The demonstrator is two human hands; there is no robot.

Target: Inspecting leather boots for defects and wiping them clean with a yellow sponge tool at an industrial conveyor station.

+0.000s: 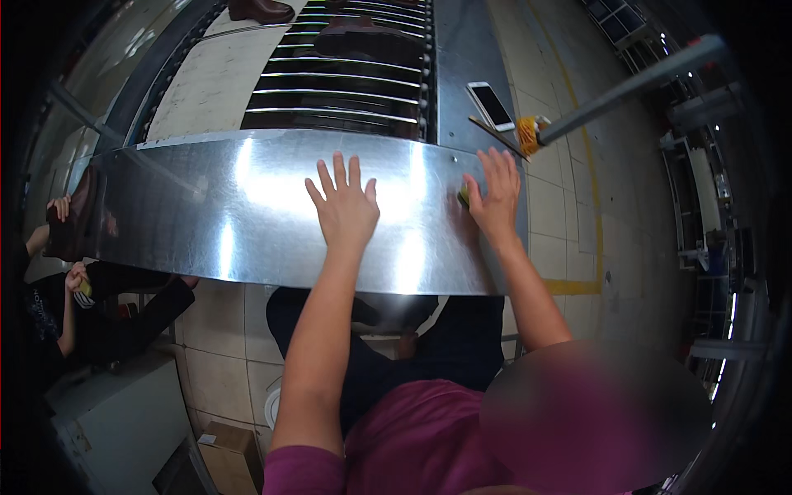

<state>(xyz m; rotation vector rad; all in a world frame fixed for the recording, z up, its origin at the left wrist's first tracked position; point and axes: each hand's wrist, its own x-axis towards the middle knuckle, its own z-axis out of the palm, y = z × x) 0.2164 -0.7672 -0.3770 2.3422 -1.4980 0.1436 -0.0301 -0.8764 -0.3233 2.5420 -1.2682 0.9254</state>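
Pressing flat with fingers spread, the left hand [345, 206] steadies the shiny metal table [190, 223] mid-surface, while the right hand [493, 198] closes over a yellow-green sponge [464, 195] near the table's right edge. Wiping too close could push the sponge off that edge.

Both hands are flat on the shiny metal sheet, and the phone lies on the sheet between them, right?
Not quite. In the head view the phone lies beyond the metal sheet, on the grey surface past the right hand. The left hand rests flat.
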